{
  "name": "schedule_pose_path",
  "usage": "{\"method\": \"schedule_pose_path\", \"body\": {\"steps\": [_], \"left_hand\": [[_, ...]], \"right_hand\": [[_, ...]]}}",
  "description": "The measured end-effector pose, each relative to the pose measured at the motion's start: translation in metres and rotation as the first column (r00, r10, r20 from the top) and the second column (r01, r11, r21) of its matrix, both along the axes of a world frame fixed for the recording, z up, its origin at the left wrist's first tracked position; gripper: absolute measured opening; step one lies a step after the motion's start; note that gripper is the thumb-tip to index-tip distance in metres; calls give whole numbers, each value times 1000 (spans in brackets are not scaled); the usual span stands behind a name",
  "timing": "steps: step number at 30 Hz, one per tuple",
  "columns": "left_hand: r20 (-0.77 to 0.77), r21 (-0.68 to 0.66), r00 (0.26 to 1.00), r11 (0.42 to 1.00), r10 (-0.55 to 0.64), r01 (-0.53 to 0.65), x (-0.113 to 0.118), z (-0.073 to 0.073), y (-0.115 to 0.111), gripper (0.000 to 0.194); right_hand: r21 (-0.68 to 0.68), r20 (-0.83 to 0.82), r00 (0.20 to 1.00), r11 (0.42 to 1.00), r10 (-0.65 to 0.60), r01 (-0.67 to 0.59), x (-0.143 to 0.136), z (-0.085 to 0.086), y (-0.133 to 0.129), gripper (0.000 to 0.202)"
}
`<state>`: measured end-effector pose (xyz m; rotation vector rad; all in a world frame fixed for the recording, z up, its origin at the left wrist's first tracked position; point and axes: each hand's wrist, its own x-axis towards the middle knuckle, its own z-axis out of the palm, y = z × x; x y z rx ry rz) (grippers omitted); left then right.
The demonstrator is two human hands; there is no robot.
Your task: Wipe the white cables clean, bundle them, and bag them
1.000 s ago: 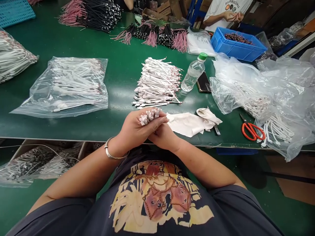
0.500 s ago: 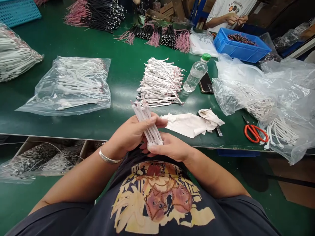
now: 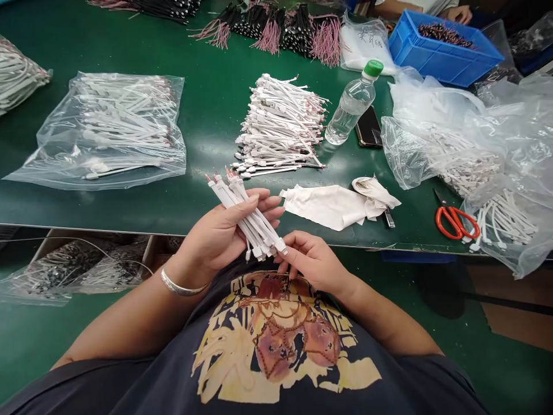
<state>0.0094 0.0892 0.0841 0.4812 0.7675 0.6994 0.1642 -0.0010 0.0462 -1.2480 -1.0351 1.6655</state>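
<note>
A bundle of short white cables [image 3: 248, 216] with connector ends and reddish wire tips lies aslant across the palm of my left hand [image 3: 224, 230]. My left thumb presses over the bundle, while the other fingers reach out beneath it. At the bundle's lower end, my right hand [image 3: 313, 259] pinches the connector of one cable between thumb and fingers. Beyond my hands, a pile of similar white cables [image 3: 283, 127] lies on the green table [image 3: 211, 115]. A folded white cloth [image 3: 326, 206] sits just past my right hand.
Left of the pile is a clear bag of white cables [image 3: 125, 127]. To the right stand a water bottle [image 3: 351, 109], a phone [image 3: 369, 127], red-handled scissors [image 3: 455, 222] and more plastic bags [image 3: 458, 127]. A blue bin [image 3: 440, 55] stands farther back, near another person's hand [image 3: 458, 14].
The bundle has tilted leftward and fanned out in my left hand, whose fingers have loosened. My right hand has shifted from clasping the bundle's lower end to pinching one connector. The view has shifted slightly.
</note>
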Motion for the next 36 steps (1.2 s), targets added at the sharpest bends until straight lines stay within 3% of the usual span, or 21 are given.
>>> {"method": "schedule_pose_path", "body": {"steps": [6,13,18,22,25,27,29,31,33,36], "left_hand": [[-105,-22,994,999,39,-41,-7,3,-1,18],[-134,-42,991,999,-19,13,-16,0,-2,19],[-153,-45,985,997,-75,69,-23,-6,-2,21],[-167,-50,983,997,-73,66,-24,-5,-3,22],[-155,-65,985,995,-79,70,-22,-4,-4,23],[-137,-67,988,996,-70,61,-21,-4,-5,22],[-109,-78,993,996,-47,38,-20,-5,-5,21],[-85,-97,996,995,-30,22,-19,-5,-5,21],[-83,-111,996,994,-31,21,-18,-5,-5,21],[-98,-112,995,994,-21,10,-18,-5,-6,22]], "right_hand": [[93,140,990,996,-28,15,5,1,-2,31],[56,94,992,995,-84,79,4,-2,-1,35],[158,114,987,983,-115,96,5,-3,-2,32],[164,140,982,981,-125,102,5,-2,-1,33],[170,154,964,967,-216,190,4,-4,0,34],[129,80,959,957,-273,261,3,-6,-1,34],[46,-42,970,969,-241,243,0,-8,-1,39],[-7,-118,985,992,-126,126,-2,-8,-3,45],[-13,-88,995,999,-38,37,-5,-5,-3,42],[-7,16,999,999,-52,52,-7,0,-2,32]]}}
